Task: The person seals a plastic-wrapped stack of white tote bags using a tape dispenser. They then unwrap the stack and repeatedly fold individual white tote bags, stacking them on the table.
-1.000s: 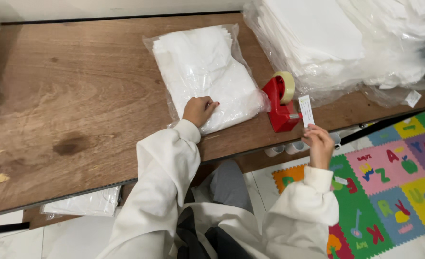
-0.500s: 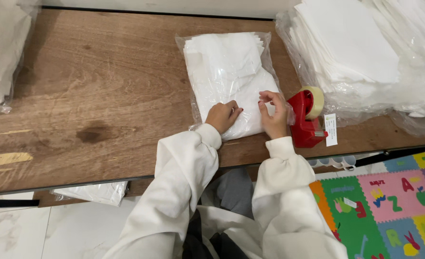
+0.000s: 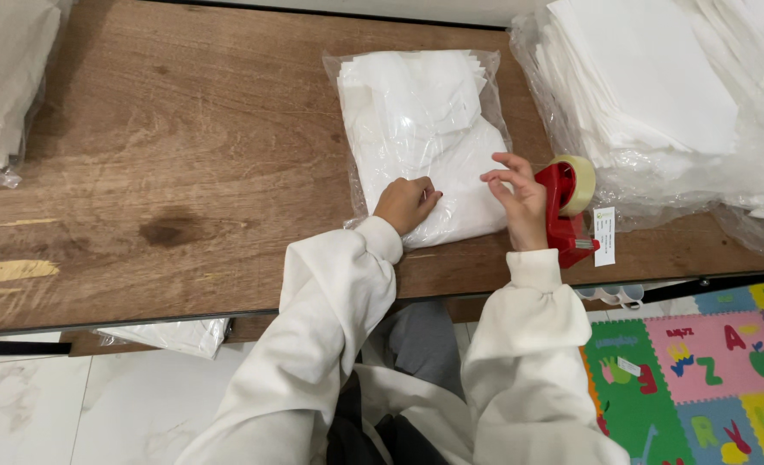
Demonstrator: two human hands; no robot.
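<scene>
Left hand (image 3: 405, 203) is curled, fingers pressed together, knuckles down on the near edge of the clear bag of white folded cloth (image 3: 425, 138). Right hand (image 3: 518, 200) is held at the bag's near right corner, fingers (image 3: 501, 176) loosely spread; whether anything is pinched cannot be told. Bag lies flat on the wooden table (image 3: 184, 146), extending away from both sets of fingers. Red tape dispenser (image 3: 565, 211) sits just right of the right fingers, touching the hand's edge. Larger wrapped white stacks (image 3: 649, 95) lie further right.
</scene>
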